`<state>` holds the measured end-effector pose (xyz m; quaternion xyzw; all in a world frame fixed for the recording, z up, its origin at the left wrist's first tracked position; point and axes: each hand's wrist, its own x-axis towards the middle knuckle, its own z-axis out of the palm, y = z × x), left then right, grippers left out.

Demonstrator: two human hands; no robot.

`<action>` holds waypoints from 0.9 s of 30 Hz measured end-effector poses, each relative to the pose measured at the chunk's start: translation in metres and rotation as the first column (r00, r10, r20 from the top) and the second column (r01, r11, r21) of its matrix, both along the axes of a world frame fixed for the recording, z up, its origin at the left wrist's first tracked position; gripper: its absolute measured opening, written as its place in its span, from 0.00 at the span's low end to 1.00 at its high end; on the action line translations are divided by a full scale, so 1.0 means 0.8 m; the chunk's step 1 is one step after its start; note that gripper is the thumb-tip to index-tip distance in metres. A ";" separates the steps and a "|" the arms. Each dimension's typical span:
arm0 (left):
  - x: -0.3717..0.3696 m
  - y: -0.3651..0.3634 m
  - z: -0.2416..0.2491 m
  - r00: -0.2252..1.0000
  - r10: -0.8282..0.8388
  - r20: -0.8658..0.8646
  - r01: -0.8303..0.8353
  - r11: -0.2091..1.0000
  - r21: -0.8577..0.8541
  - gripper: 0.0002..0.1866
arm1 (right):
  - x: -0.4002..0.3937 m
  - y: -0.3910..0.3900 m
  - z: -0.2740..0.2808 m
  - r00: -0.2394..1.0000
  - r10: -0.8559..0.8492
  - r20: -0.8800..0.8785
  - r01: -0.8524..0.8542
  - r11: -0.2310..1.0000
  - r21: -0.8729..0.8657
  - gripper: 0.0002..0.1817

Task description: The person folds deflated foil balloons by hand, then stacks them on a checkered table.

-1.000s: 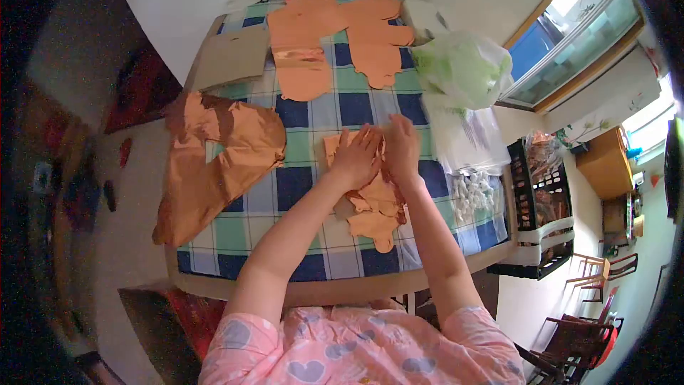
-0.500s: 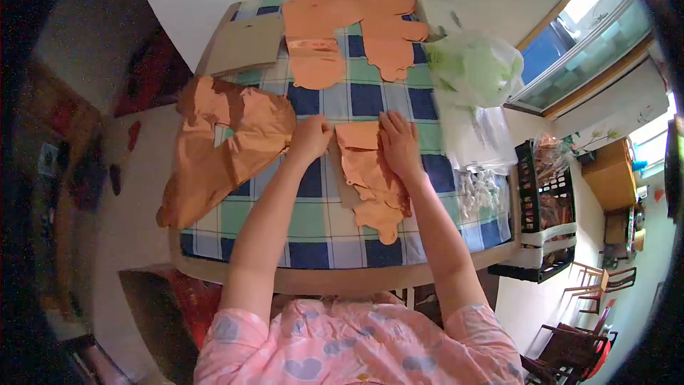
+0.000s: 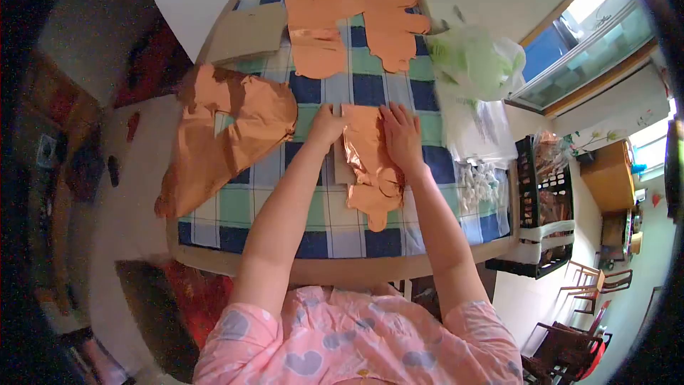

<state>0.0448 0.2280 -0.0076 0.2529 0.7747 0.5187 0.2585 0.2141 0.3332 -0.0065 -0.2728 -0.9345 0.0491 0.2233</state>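
Copper foil stack left of hands; green bag right.

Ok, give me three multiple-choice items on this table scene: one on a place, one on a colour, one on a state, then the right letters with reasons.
1. Where does the green plastic bag lie?
A. at the table's far right, near the window
B. on the floor
C. under the person's arms

2. What colour is the foil sheet under the hands?
A. silver
B. copper-orange
C. black

3. How is the right hand placed?
A. raised in the air
B. gripping the bag
C. pressed flat on the sheet

Answers:
1 A, the bag sits by the checked tablecloth's far right edge.
2 B, the sheet shines copper-orange.
3 C, its fingers lie spread on the foil, while the left hand holds the sheet's left edge.
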 end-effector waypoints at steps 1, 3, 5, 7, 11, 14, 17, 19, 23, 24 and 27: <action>0.006 -0.003 -0.014 0.997 -0.017 -0.071 0.017 1.000 -0.005 0.16 | 0.001 -0.005 0.003 1.000 -0.003 -0.013 0.003 1.000 0.001 0.19; 0.008 -0.017 -0.029 0.994 -0.077 0.082 0.075 0.997 0.036 0.15 | 0.006 -0.016 0.006 0.999 -0.009 0.049 0.010 1.000 -0.021 0.21; 0.013 -0.031 -0.032 0.985 -0.102 0.138 0.094 0.994 0.061 0.14 | 0.014 -0.028 0.007 0.995 -0.026 0.092 0.029 0.999 -0.033 0.22; 0.036 -0.066 0.001 0.991 -0.079 0.110 0.073 0.996 0.050 0.13 | 0.023 -0.051 0.003 0.991 -0.046 0.127 0.053 0.997 -0.049 0.22; 0.055 -0.113 0.010 0.992 -0.097 0.084 0.095 0.995 0.025 0.15 | 0.040 -0.097 0.005 0.998 -0.054 0.016 0.054 0.998 -0.028 0.18; 0.063 -0.123 0.013 1.000 -0.013 0.015 0.013 1.000 0.008 0.12 | 0.040 -0.102 0.000 0.999 -0.038 0.000 0.038 0.998 -0.059 0.19; 0.056 -0.120 0.004 1.000 0.029 -0.008 -0.029 0.999 0.036 0.10 | 0.045 -0.100 -0.005 1.000 -0.017 0.006 0.017 0.996 -0.089 0.22; 0.035 -0.125 -0.016 0.998 0.051 -0.041 -0.048 0.997 0.056 0.10 | 0.044 -0.104 0.002 1.000 -0.024 0.001 0.024 0.993 -0.117 0.21; 0.030 -0.133 0.011 0.996 -0.021 -0.083 0.019 1.000 -0.017 0.13 | 0.043 -0.107 0.010 1.000 -0.015 0.024 0.016 0.997 -0.070 0.21; 0.027 -0.132 0.009 0.958 -0.054 -0.281 0.043 0.998 -0.047 0.11 | 0.044 -0.105 0.009 1.000 -0.007 0.030 0.009 0.998 -0.061 0.21; 0.029 -0.132 0.007 0.857 -0.064 -0.511 0.000 0.992 -0.124 0.09 | 0.045 -0.101 0.004 1.000 -0.013 0.014 0.013 0.998 -0.062 0.21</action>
